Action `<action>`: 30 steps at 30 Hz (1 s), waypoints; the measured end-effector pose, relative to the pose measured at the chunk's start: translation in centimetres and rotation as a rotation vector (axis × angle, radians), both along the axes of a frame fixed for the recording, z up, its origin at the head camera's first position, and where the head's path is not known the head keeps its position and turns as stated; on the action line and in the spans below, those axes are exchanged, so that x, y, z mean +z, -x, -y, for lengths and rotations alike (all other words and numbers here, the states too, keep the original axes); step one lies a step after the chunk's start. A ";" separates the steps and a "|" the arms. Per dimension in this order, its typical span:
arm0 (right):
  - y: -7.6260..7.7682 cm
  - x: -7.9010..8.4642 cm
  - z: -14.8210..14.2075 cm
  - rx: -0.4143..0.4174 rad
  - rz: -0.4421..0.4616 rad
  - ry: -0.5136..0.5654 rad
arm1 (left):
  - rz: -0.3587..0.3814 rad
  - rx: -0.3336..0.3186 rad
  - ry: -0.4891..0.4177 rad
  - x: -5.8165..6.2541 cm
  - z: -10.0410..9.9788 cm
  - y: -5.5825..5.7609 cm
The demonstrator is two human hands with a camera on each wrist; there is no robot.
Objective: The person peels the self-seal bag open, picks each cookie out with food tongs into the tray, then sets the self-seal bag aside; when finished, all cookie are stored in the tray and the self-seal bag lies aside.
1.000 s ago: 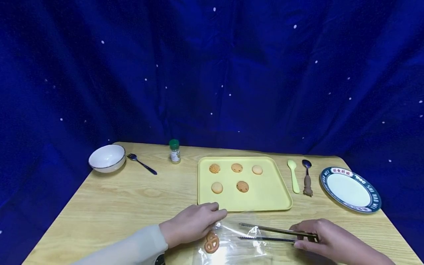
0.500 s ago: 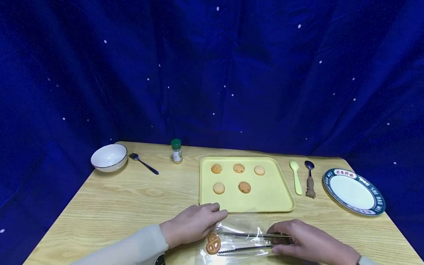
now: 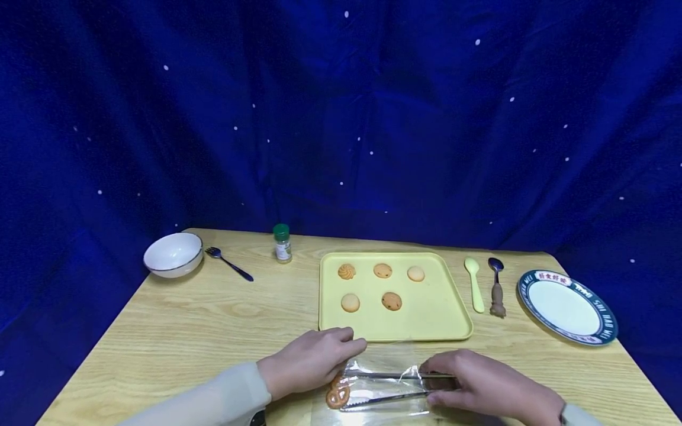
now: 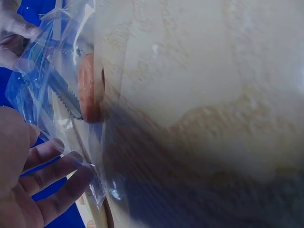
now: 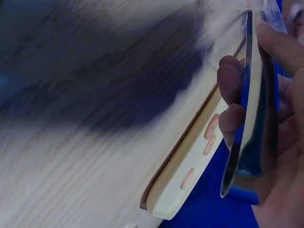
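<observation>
In the head view, my left hand (image 3: 314, 361) holds the edge of a clear plastic bag (image 3: 391, 387) at the front of the table. A pretzel-shaped cookie (image 3: 337, 396) lies in the bag, close by that hand. Metal tongs (image 3: 386, 402) are gripped by my right hand (image 3: 474, 384), their two arms apart. Their toothed tips reach into the bag, beside the pretzel cookie (image 4: 88, 88) in the left wrist view. The bent end of the tongs (image 5: 254, 109) sticks out behind my right fingers in the right wrist view.
Beyond the bag is a yellow tray (image 3: 426, 325) with several cookies (image 3: 391, 301). Left stand a white bowl (image 3: 173, 254), a fork (image 3: 229, 263) and a green-capped shaker (image 3: 282, 243). Right are a yellow spoon (image 3: 474, 284), a brown-handled spoon (image 3: 496, 290) and a plate (image 3: 565, 307).
My right hand has moved left, pushing the tongs deeper into the bag until their tips came to the pretzel cookie. My left hand has stayed about where it was.
</observation>
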State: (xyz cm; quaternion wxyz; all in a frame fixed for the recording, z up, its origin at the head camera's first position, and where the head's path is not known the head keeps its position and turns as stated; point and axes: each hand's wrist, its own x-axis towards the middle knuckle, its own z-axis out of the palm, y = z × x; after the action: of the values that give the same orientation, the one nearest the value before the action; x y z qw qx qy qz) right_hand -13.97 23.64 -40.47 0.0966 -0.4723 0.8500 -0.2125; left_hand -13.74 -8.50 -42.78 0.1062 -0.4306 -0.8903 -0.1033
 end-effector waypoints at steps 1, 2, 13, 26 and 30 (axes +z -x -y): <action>0.0 0.0 0.0 0.013 -0.004 0.009 | -0.001 0.000 -0.001 0.0 0.0 0.0; 0.0 0.0 0.1 0.026 -0.006 0.019 | -0.001 0.002 0.000 0.0 0.0 0.0; -0.3 0.3 -1.1 0.056 0.011 0.086 | -0.015 0.007 0.007 -0.2 0.1 -0.1; -3.0 2.0 -7.3 -0.092 -0.023 0.078 | -0.018 0.030 0.033 -0.2 0.5 -0.1; -3.5 2.1 -10.2 -0.144 -0.031 0.127 | -0.012 0.042 0.043 -0.2 0.9 -0.2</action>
State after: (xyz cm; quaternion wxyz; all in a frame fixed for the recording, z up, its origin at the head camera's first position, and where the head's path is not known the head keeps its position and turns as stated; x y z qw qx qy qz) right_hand -10.48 33.83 -38.39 0.0376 -0.4184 0.8680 -0.2648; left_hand -13.58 -9.35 -42.97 0.1044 -0.4145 -0.9005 -0.0792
